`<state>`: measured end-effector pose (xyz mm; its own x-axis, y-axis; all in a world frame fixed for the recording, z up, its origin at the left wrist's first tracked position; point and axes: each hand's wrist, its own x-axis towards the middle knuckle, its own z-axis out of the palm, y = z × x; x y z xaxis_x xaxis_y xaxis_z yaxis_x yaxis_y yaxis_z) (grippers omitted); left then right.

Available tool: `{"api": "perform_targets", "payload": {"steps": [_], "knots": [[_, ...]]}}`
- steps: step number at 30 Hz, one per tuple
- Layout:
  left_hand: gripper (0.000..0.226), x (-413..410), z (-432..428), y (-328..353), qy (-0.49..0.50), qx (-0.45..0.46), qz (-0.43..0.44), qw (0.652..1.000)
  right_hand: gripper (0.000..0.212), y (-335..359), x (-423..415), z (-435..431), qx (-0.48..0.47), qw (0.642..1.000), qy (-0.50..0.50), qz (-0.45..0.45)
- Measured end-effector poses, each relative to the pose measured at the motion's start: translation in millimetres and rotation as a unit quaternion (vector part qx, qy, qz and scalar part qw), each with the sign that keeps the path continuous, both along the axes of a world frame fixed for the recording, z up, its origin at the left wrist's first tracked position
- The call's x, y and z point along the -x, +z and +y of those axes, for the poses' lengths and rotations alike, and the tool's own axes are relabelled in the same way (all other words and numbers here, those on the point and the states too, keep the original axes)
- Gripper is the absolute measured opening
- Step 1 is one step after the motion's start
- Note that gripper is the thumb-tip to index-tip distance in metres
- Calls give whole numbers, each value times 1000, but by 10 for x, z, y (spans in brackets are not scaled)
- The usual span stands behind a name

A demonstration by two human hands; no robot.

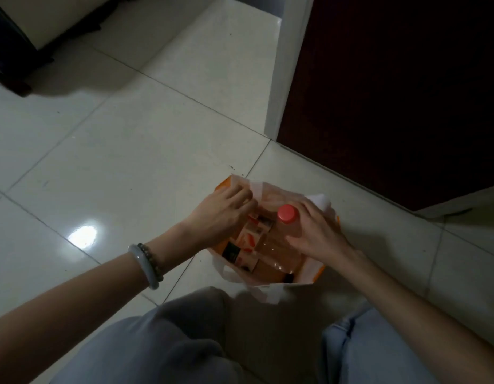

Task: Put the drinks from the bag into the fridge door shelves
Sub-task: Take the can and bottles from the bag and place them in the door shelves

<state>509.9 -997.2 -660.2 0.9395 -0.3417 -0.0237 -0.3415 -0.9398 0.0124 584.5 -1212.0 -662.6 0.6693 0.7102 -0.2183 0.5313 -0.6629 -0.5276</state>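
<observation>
A person crouches over a thin orange-and-white plastic shopping bag (270, 284) standing on a glossy pale tiled floor (123, 162), beside a dark maroon panel with a white edge (378, 92) that may be the fridge, though no door shelves are visible. The left hand (220, 214), its wrist ringed by a pale jade-coloured bangle (146, 266) and a dark beaded bracelet (153, 257), pinches the bag's far rim, its grip closed on the film to keep the mouth wide. The right hand (315, 234) wraps the shoulder of a clear plastic bottle of amber drink with a red screw cap (286, 213), grip closed around it while the bottle stands inside the bag, next to a carton or pack with red-and-white print (252, 239). The likely trouble from here: lifted at an angle, the bottle could snag the limp bag wall and drag it upward, tipping the neighbouring pack, or slide through a loose one-handed hold.
</observation>
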Motion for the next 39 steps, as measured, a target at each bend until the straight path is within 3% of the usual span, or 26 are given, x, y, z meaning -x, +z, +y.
{"api": "perform_targets", "payload": {"steps": [3,5,7,9,11,13,15,19,21,25,29,35,39], "knots": [[55,-200,-268,-134,-50,-103,132,985,72,152,98,-93,-19,999,-42,9],[43,-266,-425,-274,-133,-233,119,956,74,238,136,-137,-50,997,-65,7],[26,-287,-484,-487,-152,-330,154,919,75,323,161,-174,-91,992,-93,0],[29,-290,-477,-777,-137,-284,196,928,76,380,183,-212,-97,987,-126,-1],[19,-294,-452,-977,-112,-300,207,924,75,394,199,-241,-80,986,-144,7],[12,-317,-424,-1147,-30,-244,233,941,75,363,182,-277,-83,984,-156,0],[22,-339,-413,-1158,4,-204,248,947,75,341,149,-300,-87,982,-169,-4],[43,-356,-303,-1107,-48,-156,181,970,74,346,118,-332,-88,978,-190,0],[53,-347,-287,-958,-49,-106,194,974,71,357,105,-355,-105,973,-205,-13],[81,-283,-466,-488,-66,-95,219,969,65,404,64,-390,-126,968,-214,-24],[62,-195,-561,-166,-93,-10,188,978,64,490,53,-367,-128,971,-200,-26],[55,-122,-407,95,-70,146,128,978,70,622,92,-332,-131,973,-191,-7],[38,-159,-439,193,-95,177,120,972,70,717,80,-322,-136,973,-185,-10]]}}
